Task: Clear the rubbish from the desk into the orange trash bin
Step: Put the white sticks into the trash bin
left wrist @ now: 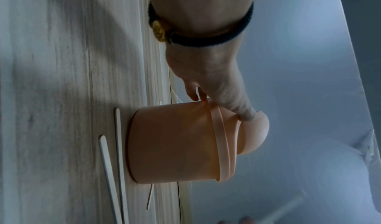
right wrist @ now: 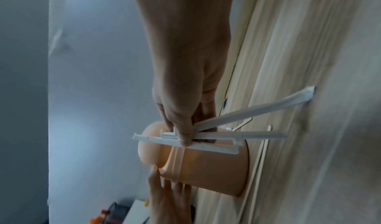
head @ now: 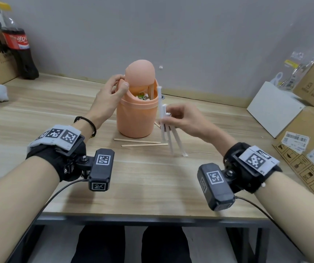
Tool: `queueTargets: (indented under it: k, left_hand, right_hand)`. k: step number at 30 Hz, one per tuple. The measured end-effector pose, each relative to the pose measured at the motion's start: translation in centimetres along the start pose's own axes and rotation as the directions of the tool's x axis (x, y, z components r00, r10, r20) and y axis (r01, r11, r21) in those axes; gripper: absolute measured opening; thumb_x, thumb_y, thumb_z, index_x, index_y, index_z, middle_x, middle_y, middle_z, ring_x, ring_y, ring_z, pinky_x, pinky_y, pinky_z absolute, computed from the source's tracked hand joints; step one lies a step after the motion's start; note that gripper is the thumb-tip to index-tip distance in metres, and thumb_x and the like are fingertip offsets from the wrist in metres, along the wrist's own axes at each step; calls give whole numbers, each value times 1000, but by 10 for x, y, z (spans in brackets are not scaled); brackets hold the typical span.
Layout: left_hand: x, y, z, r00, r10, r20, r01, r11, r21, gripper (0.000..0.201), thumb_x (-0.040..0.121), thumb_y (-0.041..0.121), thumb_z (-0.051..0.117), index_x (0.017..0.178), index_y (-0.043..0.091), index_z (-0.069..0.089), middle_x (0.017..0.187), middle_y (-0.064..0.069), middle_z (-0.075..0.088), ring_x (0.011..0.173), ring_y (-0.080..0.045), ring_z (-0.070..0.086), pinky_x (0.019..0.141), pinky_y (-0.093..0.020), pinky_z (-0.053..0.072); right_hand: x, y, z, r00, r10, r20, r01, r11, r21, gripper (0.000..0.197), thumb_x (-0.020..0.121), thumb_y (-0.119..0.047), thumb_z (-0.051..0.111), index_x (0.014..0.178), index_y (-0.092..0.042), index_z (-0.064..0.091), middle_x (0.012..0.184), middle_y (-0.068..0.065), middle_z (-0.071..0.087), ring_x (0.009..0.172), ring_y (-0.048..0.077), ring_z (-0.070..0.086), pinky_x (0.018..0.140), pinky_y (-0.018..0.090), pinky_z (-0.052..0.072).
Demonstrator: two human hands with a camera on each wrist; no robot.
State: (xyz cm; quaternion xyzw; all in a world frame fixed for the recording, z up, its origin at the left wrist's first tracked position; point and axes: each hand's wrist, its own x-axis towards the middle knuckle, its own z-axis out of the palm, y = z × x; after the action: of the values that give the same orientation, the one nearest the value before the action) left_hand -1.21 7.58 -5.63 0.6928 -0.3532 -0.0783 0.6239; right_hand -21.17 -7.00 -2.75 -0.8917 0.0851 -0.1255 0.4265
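The step in hand looks like dropping a bundle of rubbish into the bin (head: pixel 136 114), which is standing upright near the middle of the desk (head: pixel 38 118). The left hand (head: pixel 107 95) is gripping the bin's rim, thumb pressing the domed swing lid (head: pixel 140 73) back so that the mouth is gaping open; wrappers are showing inside, along with what may be a wooden stick leaning against the inner wall, though the view there is too cramped to be sure. The right hand (head: pixel 183 118) is pinching a fan of white plastic strips (head: pixel 166 130) just beside the bin on its right, their lower ends splaying down toward the desk, one tip seeming to be touching it in the right wrist view.

The next move is calling for lifting the strips clear of the rim, turning them more upright and gathering the splayed ends so they are passing through the opening together; being long and stiff, they are likely to catch on the lid or stick out.

Two wooden sticks (head: pixel 143 143) are lying flat in front of the bin, with another partly hidden at its right foot, so the clearing is not finished.

As for writing, the cola bottle (head: pixel 20 52) at the far left is carrying a red label with white Chinese characters. The cardboard boxes (head: pixel 311 152) on the right are bearing a barcode sticker and handling symbols, too small to read.
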Motion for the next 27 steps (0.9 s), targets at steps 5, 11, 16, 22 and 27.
queueTargets:
  k: [5, 11, 16, 22, 27]
  left_hand:
    - [0, -1, 1, 1000, 5, -16, -5, 1000, 8, 20, 100, 43, 51, 119, 43, 54, 109, 19, 62, 105, 0, 57, 89, -17, 41]
    - [0, -1, -1, 1000, 0, -10, 0, 1000, 13, 22, 98, 45, 51, 120, 43, 54, 113, 16, 64, 110, -3, 57, 91, -19, 42]
    - [1, -2, 0, 1000, -1, -14, 1, 1000, 8, 22, 99, 45, 51, 121, 42, 53, 114, 16, 62, 110, -2, 57, 88, -18, 41]
    - [2, -3, -1, 1000, 8, -10, -8, 1000, 2, 21, 94, 49, 52, 115, 47, 54, 107, 20, 63, 108, -4, 58, 92, -21, 42]
    - [2, -4, -1, 1000, 7, -8, -7, 1000, 0, 16, 92, 51, 53, 108, 53, 54, 106, 23, 62, 109, -4, 59, 97, -24, 43]
  right_hand:
    - [-9, 21, 12, 969, 92, -227, 1, 925, 381, 11, 92, -4, 62, 97, 4, 66, 94, 21, 73, 91, 32, 72, 84, 38, 59]
    - [-8, 30, 16, 953, 107, -283, 36, 888, 458, 10, 94, -3, 58, 97, 3, 64, 87, 18, 70, 84, 28, 71, 80, 35, 59]
    - [6, 18, 14, 932, 112, -344, 41, 912, 408, 21, 102, -5, 35, 98, -7, 56, 68, 0, 47, 53, 11, 44, 56, 24, 43]
    - [12, 8, 10, 945, 233, -231, -21, 746, 665, 35, 103, -41, 34, 77, -20, 43, 61, -7, 26, 51, 10, 20, 53, 24, 22]
    - [13, -5, 5, 944, 267, -196, -65, 729, 682, 56, 89, -71, 31, 61, -22, 25, 62, -2, 20, 59, 18, 13, 53, 27, 21]
